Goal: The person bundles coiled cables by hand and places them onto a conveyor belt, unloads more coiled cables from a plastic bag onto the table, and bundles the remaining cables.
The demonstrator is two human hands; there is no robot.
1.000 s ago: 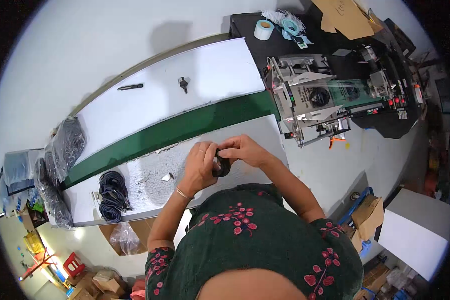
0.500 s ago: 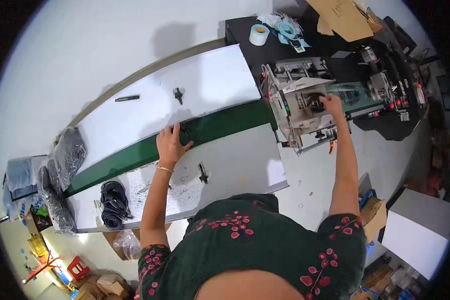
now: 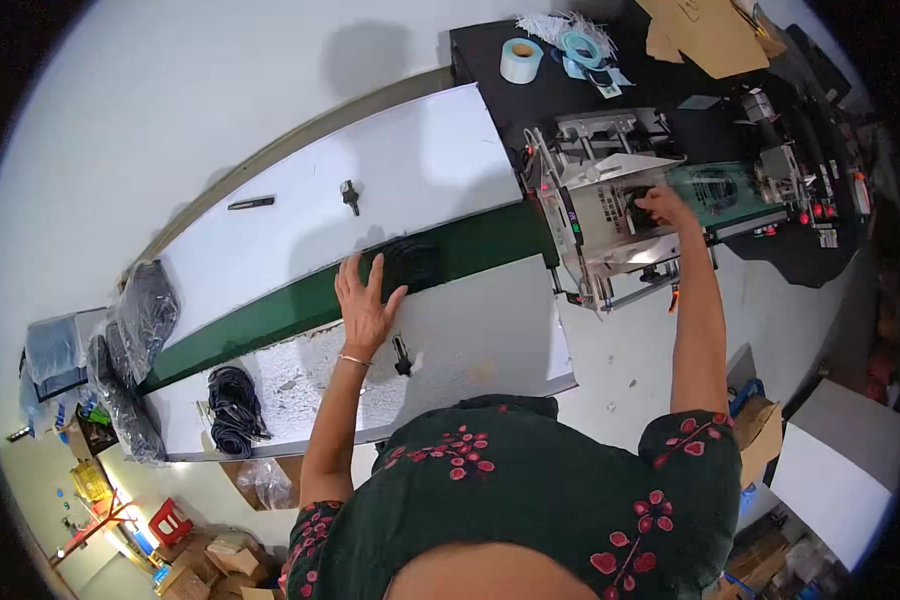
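On the green belt lies a dark coil (image 3: pixel 410 262), somewhat blurred. Just left of it is my left hand (image 3: pixel 368 305), its fingers spread and nothing held. My right hand (image 3: pixel 667 208) reaches into the machine (image 3: pixel 600 215) at the right, fingers bent at a dark coil (image 3: pixel 638 207) there; whether they grip it is too small to tell. A small black and metal part (image 3: pixel 401 355) lies on the near white board, and a similar part (image 3: pixel 350 197) on the far board.
A black pen-like tool (image 3: pixel 251 203) rests on the far board. Dark cable bundles (image 3: pixel 235 410) lie at the near left, beside plastic-wrapped bundles (image 3: pixel 148 310). A label roll (image 3: pixel 521 61) and cardboard (image 3: pixel 708 35) are on the black table.
Both hands were together around a dark coil, then parted, the left to the belt and the right to the machine. The belt coil has since shifted right, away from my left hand.
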